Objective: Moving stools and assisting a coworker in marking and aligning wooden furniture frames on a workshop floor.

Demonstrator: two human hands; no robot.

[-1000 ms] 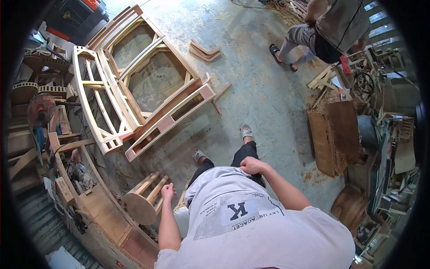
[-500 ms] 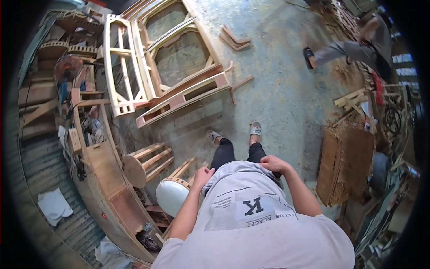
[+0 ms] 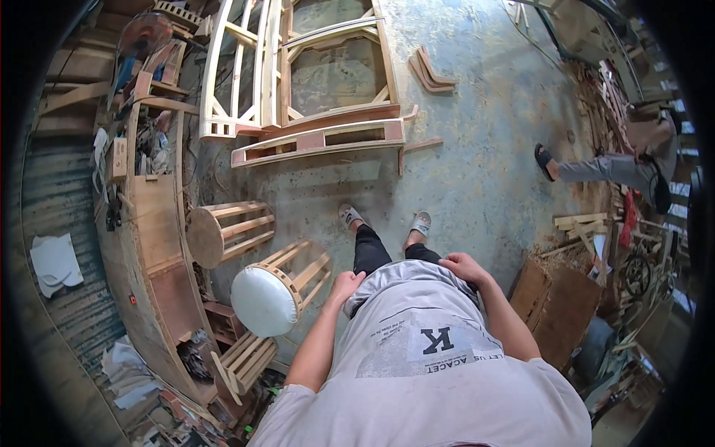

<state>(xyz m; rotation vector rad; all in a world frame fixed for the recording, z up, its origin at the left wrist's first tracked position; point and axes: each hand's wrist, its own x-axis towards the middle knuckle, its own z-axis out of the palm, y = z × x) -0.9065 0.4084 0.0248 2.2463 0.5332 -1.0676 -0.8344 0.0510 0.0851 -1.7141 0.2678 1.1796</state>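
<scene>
My left hand [image 3: 348, 285] is closed at my left hip, fingertips pressed to the cloth where the grey shirt [image 3: 417, 357] meets the black trousers [image 3: 371, 252]. On the other hip my right hand [image 3: 463, 268] has its fingers curled at the same edge of clothing. Which layer each one pinches is hidden. Beside my left forearm stands a round stool [image 3: 262, 299] with a pale padded seat and wooden slats, not touched by either hand. A second slatted stool [image 3: 205, 237] with a bare wooden top lies just beyond it.
Large wooden frames [image 3: 320, 140] lie ahead on the blue-grey floor, with bent wood pieces [image 3: 428, 72] to their right. A long wooden bench [image 3: 160, 246] runs along the left. At right are a brown wooden box [image 3: 558, 305], scrap wood [image 3: 581, 223] and another person's leg [image 3: 596, 171].
My view has shifted, so the frames sit higher and the stools show more fully. Both hands stay at my hips. The other person's leg appears farther right and lower.
</scene>
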